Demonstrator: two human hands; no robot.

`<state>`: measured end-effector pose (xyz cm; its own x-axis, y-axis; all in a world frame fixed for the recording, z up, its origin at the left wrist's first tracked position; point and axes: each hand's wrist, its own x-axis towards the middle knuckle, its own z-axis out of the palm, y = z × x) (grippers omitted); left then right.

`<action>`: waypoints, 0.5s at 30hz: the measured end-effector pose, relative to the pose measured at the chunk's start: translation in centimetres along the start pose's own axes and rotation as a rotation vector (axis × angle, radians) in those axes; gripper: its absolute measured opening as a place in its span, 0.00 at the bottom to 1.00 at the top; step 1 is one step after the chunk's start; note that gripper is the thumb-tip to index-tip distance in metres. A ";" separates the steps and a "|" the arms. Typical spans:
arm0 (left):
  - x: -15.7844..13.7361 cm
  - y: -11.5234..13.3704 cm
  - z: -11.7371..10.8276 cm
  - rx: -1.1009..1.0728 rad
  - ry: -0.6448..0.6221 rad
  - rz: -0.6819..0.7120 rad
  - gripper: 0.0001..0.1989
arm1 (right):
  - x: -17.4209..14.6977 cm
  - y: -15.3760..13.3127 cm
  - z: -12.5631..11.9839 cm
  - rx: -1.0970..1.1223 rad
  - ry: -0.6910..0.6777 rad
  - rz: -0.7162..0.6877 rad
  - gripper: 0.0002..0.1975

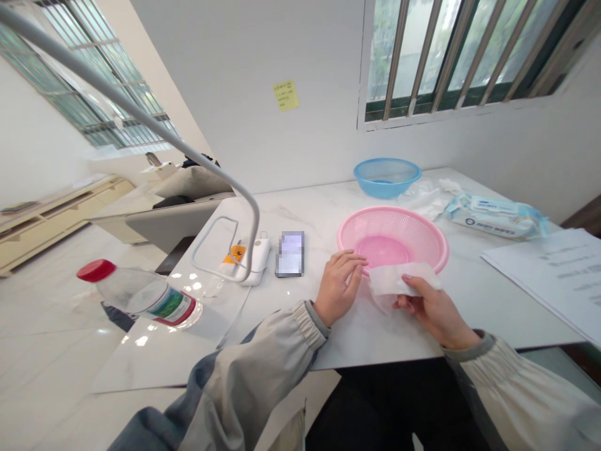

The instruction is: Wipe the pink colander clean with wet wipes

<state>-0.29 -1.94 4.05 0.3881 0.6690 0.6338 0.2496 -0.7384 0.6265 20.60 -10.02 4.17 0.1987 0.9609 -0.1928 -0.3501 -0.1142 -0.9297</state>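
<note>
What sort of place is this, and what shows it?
Likely a home living area, though a small office is possible: a cushion on what looks like a sofa, a low cream cabinet, and a marble-patterned table holding a pink basket.

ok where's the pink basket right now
In the head view, the pink basket is right of centre on the white table, just beyond the left hand and right hand, with the blue basin behind it.

Two bowls point(399, 224), one held sheet point(389, 279), one wipes packet point(498, 217), one bottle point(148, 297), one phone point(291, 254)
</note>
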 end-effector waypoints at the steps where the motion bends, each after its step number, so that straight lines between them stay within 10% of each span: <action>1: 0.0 0.0 0.1 -0.006 -0.025 -0.003 0.14 | 0.0 -0.1 0.1 -0.001 0.027 -0.011 0.17; 15: -0.5 -0.9 0.6 -0.151 -0.219 -0.098 0.12 | 0.1 0.9 -0.2 -0.145 -0.090 -0.016 0.18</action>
<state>-0.18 -1.68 2.86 0.5552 0.6903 0.4639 0.1673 -0.6391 0.7507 20.52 -10.06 3.24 0.1179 0.9809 -0.1548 -0.2104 -0.1276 -0.9692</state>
